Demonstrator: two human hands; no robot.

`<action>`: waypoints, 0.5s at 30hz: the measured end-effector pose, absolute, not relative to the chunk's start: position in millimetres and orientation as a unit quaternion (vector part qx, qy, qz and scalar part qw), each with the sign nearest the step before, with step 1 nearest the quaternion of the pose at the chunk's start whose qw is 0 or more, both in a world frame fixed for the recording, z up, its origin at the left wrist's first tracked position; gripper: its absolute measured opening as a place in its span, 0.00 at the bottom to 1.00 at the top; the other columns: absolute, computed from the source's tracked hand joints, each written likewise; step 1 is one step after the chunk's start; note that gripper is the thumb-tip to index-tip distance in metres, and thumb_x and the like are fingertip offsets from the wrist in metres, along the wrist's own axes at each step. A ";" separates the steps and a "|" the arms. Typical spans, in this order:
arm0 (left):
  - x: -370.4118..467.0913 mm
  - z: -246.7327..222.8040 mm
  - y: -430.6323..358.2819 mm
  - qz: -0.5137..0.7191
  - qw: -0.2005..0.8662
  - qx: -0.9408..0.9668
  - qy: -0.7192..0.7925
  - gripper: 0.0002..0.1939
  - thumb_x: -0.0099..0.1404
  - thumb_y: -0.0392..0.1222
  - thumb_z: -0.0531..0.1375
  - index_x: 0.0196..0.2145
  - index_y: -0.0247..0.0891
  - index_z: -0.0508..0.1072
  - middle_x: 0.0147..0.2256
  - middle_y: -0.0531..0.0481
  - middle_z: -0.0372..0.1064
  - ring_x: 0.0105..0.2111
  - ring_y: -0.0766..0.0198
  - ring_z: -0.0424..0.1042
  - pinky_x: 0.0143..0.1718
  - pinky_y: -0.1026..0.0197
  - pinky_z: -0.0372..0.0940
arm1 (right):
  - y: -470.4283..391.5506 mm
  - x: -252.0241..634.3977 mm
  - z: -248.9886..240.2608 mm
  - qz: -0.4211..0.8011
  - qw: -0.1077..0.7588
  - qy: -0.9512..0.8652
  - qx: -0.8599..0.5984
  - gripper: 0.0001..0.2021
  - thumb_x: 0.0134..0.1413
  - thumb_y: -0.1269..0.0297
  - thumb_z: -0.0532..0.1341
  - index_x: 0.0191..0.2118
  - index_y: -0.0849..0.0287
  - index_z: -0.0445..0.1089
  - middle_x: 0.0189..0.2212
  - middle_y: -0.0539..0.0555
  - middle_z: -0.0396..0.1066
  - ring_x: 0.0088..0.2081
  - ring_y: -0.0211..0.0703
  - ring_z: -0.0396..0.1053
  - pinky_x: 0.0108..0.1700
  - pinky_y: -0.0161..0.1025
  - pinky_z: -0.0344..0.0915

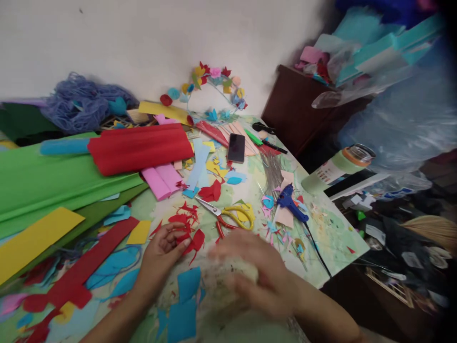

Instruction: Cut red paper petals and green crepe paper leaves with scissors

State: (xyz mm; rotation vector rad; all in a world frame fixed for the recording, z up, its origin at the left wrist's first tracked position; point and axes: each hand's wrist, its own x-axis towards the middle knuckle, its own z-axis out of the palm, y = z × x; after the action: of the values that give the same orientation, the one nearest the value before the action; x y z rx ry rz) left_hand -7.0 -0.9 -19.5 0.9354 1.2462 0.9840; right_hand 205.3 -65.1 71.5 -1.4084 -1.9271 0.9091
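My left hand (pixel 160 252) is at the pile of red paper scraps, with thumb and fingers closed on a cut piece of red crepe paper (pixel 197 239). More red scraps (pixel 185 212) lie just beyond its fingers. My right hand (pixel 262 271) is over the table to the right, smeared by motion. Its fingers are stretched out and apart from the thumb, and I see nothing held there. Beyond it are scissors with yellow handles (pixel 235 216) and a red-handled tool (pixel 220 229), partly hidden. Blue paper squares (pixel 182 319) lie between my forearms.
A blue glue gun (pixel 293 202) with a black cord lies at the right, near a bottle (pixel 337 169) by the table edge. A phone (pixel 236 147) is farther back. Red (pixel 143 148) and green crepe paper (pixel 53 186) cover the left. A paper-flower wreath (pixel 214 90) leans against the wall.
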 end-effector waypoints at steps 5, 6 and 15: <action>-5.7 -16.8 -1.1 0.426 0.591 0.416 0.544 0.24 0.45 0.45 0.69 0.39 0.37 0.69 0.33 0.52 0.69 0.29 0.66 0.69 0.27 0.66 0.65 | -11.4 215.8 29.3 0.080 0.171 -0.728 -0.659 0.16 0.55 0.71 0.56 0.51 0.62 0.65 0.47 0.62 0.67 0.51 0.52 0.62 0.54 0.50 0.58; -5.5 -16.6 -1.3 0.428 0.591 0.415 0.544 0.23 0.46 0.45 0.69 0.39 0.38 0.69 0.33 0.52 0.69 0.30 0.66 0.69 0.27 0.67 0.65 | -6.3 217.3 21.6 0.072 0.149 -0.731 -0.662 0.16 0.55 0.71 0.56 0.50 0.63 0.65 0.47 0.63 0.66 0.51 0.53 0.61 0.54 0.49 0.58; -5.6 -19.7 -0.7 0.457 0.599 0.386 0.533 0.21 0.49 0.43 0.69 0.40 0.40 0.68 0.33 0.55 0.67 0.33 0.68 0.68 0.31 0.68 0.66 | -8.9 213.9 18.0 0.084 0.057 -0.749 -0.654 0.21 0.46 0.74 0.55 0.49 0.61 0.62 0.44 0.60 0.64 0.43 0.48 0.66 0.42 0.40 0.61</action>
State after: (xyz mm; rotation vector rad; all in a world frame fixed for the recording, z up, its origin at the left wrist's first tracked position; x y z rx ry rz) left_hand -5.6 -0.7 -19.7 0.8943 1.2351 1.0606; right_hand 213.9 -8.9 18.0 -1.9841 -2.2722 0.2555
